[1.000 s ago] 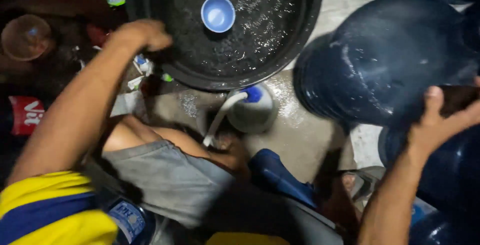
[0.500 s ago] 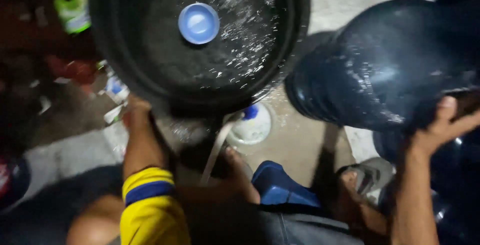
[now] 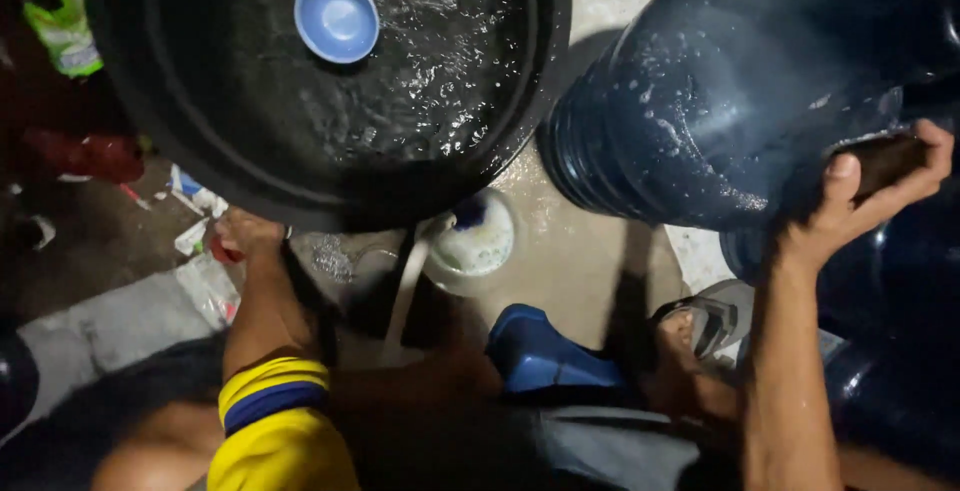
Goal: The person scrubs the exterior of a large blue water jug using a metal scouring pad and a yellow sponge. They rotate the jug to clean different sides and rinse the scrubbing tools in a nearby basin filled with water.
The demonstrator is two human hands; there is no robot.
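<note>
- Both hands are seen from above. The right hand is curled around the dark neck end of a big blue water jug, with thumb and fingers closed on it.
- The left hand is placed at the lower rim of a big black tub. It is closed, and something small and red seems to be pinched in it, but what it is cannot be told.
- The jug is lying tipped on its side, on the wet floor just right of the tub and almost touching it. More dark blue jugs are packed close behind it.
- The jug is probably stiff plastic, wet with drops, so it is likely to be slippery. It looks bulky and may be heavy if water is inside; how full it is cannot be seen. A good hold would be the narrow neck, with the round body steadied too.
- The tub is filled with rippling water. A small blue bowl is floating in it, near the top.
- A white hose is laid on the floor below the tub, beside a small round white container with a blue cap.
- A blue stool and a foot in a sandal are seen lower down.
</note>
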